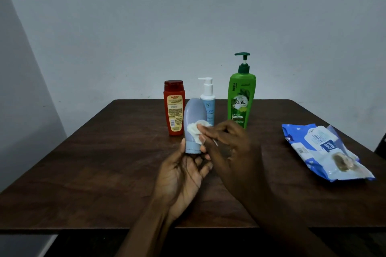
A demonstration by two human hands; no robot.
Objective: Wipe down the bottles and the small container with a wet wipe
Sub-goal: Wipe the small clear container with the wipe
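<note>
My left hand holds a grey-blue tube bottle by its cap end, cap down, above the middle of the table. My right hand pinches a crumpled white wet wipe and presses it against the lower front of that bottle. Behind them stand a red-orange bottle, a white pump bottle with a pale blue label, partly hidden by the held bottle, and a tall green pump bottle. No small container is visible.
A blue and white pack of wet wipes lies flat at the right side of the dark wooden table. A plain grey wall rises just behind the table's far edge.
</note>
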